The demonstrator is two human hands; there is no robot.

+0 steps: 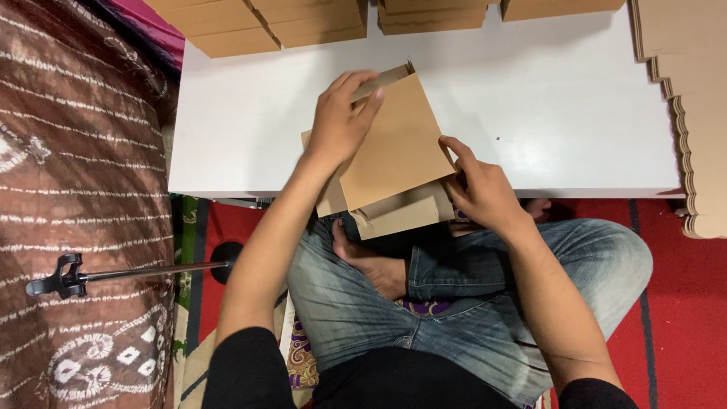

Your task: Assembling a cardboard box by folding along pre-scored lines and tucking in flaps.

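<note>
A flat brown cardboard box blank lies tilted over the near edge of a low white table, partly folded, with one flap raised at its far corner. My left hand presses on the blank's upper left part, fingers curled over the raised flap. My right hand grips the blank's right edge near the table's front, thumb on top. A lower flap hangs off the table above my crossed legs in blue jeans.
Several folded brown cardboard boxes line the table's far edge. A tall stack of flat cardboard blanks stands at the right. A brown patterned cloth lies to the left, with a black tripod leg across it. Red carpet covers the floor.
</note>
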